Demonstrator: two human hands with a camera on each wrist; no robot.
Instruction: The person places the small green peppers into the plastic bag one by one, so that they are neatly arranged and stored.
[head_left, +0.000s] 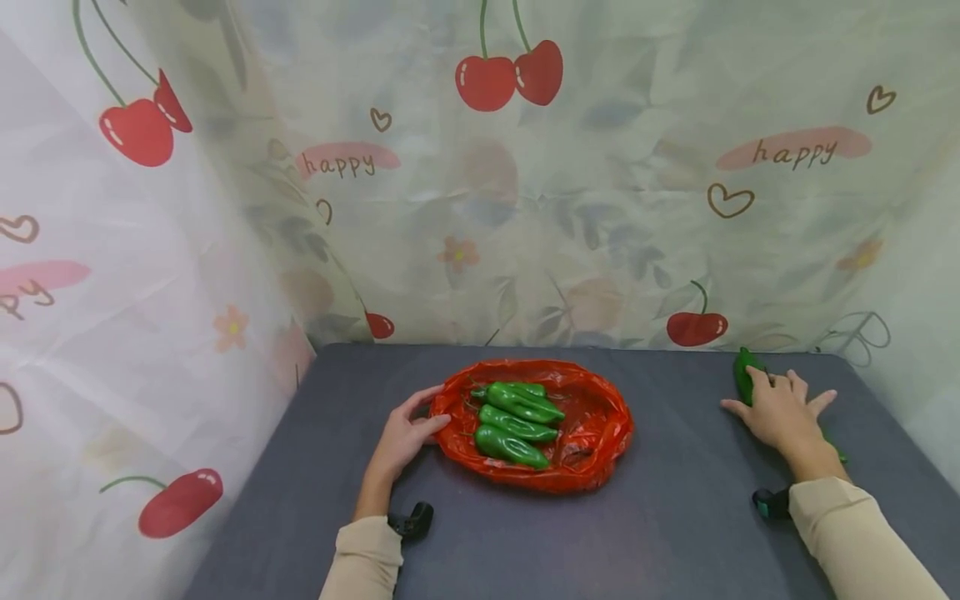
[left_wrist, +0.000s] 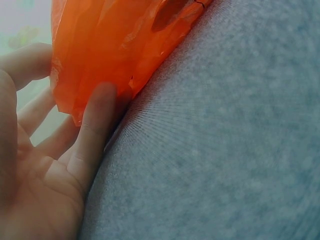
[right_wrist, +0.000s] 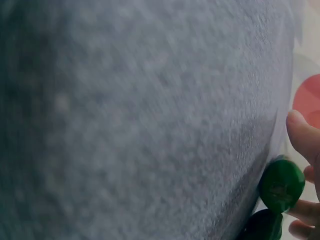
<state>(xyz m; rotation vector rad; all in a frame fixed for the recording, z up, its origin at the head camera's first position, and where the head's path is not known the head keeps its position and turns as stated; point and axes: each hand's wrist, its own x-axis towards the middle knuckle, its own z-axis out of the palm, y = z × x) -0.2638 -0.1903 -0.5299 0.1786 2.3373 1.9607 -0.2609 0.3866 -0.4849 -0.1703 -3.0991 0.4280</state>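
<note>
A red plastic bag (head_left: 603,400) with a rolled-open rim lies on the table with several green peppers (head_left: 512,446) inside it. My left hand (head_left: 403,437) rests against the left side of the bag, its thumb and fingers touching the plastic, fairly straight. In the left wrist view, fingers (left_wrist: 95,120) lie against the orange-looking bag (left_wrist: 95,60). At the far right, my right hand (head_left: 783,415) reaches over loose green peppers (head_left: 743,372) with its fingers spread. Two rounded pepper ends show beside the fingers in the right wrist view, the upper pepper (right_wrist: 281,185) touching them.
A dark grey cloth covers the table (head_left: 675,517). Behind it and at the sides hangs a printed curtain (head_left: 510,275) with cherries and hearts. A dark wrist camera (head_left: 416,521) sits on the left wrist, another camera (head_left: 772,504) on the right.
</note>
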